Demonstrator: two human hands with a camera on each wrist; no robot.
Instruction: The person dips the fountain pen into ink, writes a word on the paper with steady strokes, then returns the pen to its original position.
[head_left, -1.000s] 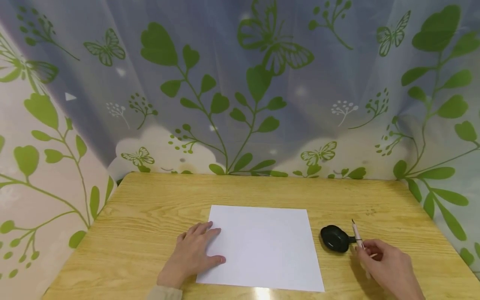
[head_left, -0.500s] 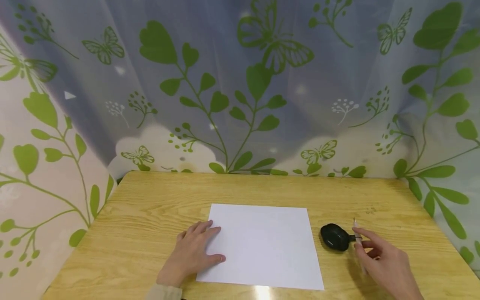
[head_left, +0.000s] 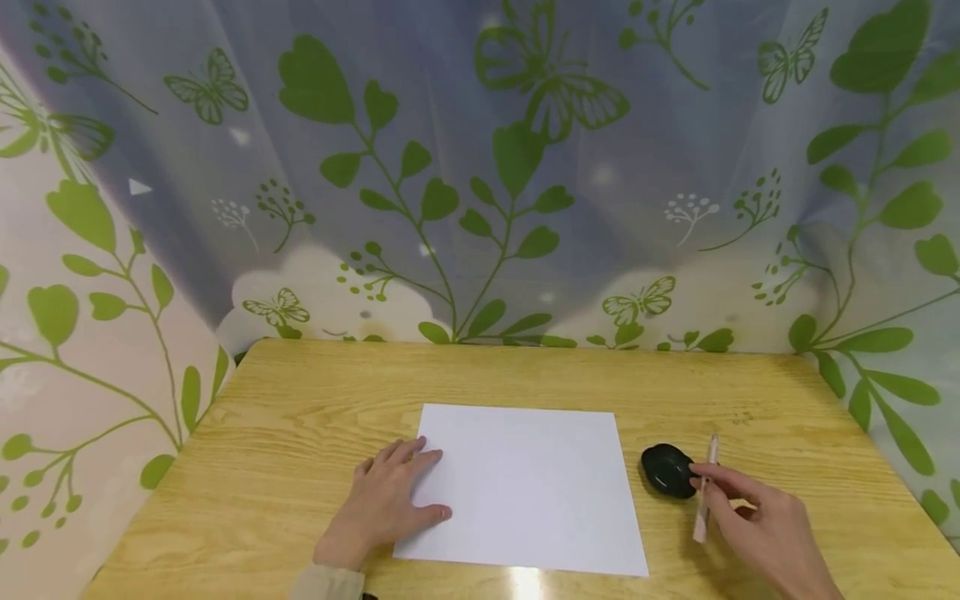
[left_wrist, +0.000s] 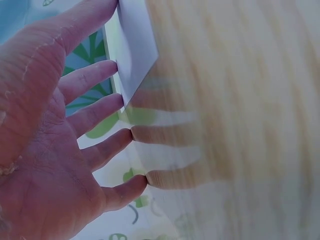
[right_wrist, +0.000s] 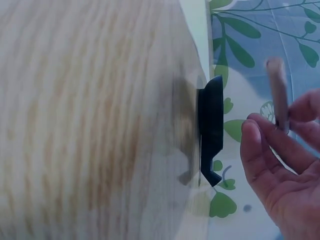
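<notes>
A slim pale pink pen [head_left: 706, 504] is pinched between the fingertips of my right hand [head_left: 765, 517], just right of a small black pan-shaped dish [head_left: 666, 471]. In the head view the fingers cover the dish's short handle, which shows in the right wrist view below the dish [right_wrist: 212, 117]. That same view has the pen [right_wrist: 278, 92] held up off the table. My left hand [head_left: 386, 500] lies spread over the left edge of a blank white sheet of paper [head_left: 532, 492]. Its fingertips touch the paper and tabletop in the left wrist view, the fingers [left_wrist: 102, 110] apart.
The wooden table [head_left: 337, 379] reaches back to a curtain [head_left: 465, 183] printed with green leaves and butterflies, which also hangs along both sides. A bright reflection shows at the table's front, below the paper.
The pen has turned in my right fingers; its dark pointed tip, pointing away from me before, is not visible now. The right hand has shifted slightly left. The left hand and paper stay put.
</notes>
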